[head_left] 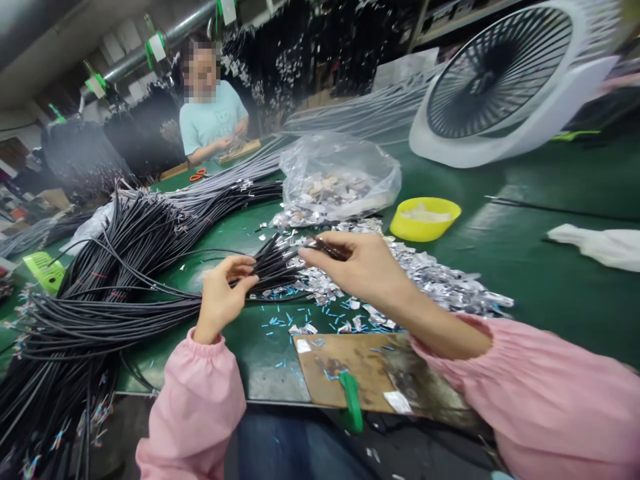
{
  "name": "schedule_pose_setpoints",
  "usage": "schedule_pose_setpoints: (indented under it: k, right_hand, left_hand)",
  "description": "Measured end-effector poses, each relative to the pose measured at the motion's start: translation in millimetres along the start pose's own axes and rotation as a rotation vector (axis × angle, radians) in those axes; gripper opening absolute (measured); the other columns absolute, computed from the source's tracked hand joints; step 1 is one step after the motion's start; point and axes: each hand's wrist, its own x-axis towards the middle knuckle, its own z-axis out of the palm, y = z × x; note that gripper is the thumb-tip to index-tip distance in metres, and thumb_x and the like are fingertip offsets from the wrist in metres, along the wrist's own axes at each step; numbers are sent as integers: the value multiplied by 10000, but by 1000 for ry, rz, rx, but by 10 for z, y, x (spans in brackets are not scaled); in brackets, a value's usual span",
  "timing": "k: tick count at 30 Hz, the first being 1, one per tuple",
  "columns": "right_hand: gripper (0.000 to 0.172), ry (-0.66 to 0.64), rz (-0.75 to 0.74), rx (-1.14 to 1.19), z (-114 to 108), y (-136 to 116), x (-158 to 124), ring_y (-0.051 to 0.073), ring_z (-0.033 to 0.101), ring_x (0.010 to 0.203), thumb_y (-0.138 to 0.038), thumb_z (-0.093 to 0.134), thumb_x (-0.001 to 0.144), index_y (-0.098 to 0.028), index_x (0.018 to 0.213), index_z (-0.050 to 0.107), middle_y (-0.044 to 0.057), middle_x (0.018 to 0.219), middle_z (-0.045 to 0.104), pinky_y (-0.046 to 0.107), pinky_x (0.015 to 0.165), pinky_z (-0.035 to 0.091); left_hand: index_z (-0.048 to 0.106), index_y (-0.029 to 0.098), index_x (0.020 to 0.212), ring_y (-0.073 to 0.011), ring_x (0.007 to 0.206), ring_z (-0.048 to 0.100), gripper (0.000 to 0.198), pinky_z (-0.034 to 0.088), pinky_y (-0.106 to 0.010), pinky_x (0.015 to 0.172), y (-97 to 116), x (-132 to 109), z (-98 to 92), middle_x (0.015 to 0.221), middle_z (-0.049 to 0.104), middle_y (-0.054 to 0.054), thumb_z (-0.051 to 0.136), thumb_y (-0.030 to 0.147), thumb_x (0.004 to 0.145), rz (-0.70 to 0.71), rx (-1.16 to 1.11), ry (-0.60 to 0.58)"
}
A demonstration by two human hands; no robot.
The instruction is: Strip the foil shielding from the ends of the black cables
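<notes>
My left hand is closed in a pinch on a small bunch of black cables over the green table. My right hand is also closed, its fingertips gripping the ends of those same cables near a heap of silver foil scraps. A big bundle of black cables spreads to the left and hangs off the table's front edge. Both of my arms wear pink sleeves.
A brown board with a green-handled tool lies at the front edge. Behind are a clear plastic bag of scraps, a yellow bowl, a white fan and a white cloth. A person in a light blue shirt works across the table.
</notes>
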Motion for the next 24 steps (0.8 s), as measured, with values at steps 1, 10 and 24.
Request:
schedule_pose_setpoints:
  k: [1,10,24]
  right_hand:
    - [304,5,7,-11,-4,15,4,100,309,440,-397,563,701,-189,492,490,-27,446,373,251,425,228]
    - [305,-3,12,96,3,-6,-1,104,370,466,-429,591,703,-178,540,531,-9,502,451,246,435,269]
    - [57,386,-220,189,-55,-174,-50,89,428,441,-217,628,734,-186,687,624,-20,545,527,213,407,358]
  left_hand:
    - [642,153,803,-135,707,634,129,522,-254,690,28,9,-59,762,668,-27,644,152,674,6,-50,41]
    - [667,145,737,-111,598,609,89,483,-190,520,157,1,-247,704,671,-17,643,224,705,27,-35,70]
    - [692,203,916,-121,743,611,159,477,-197,625,209,-97,299,836,679,-35,615,264,792,220,-115,115]
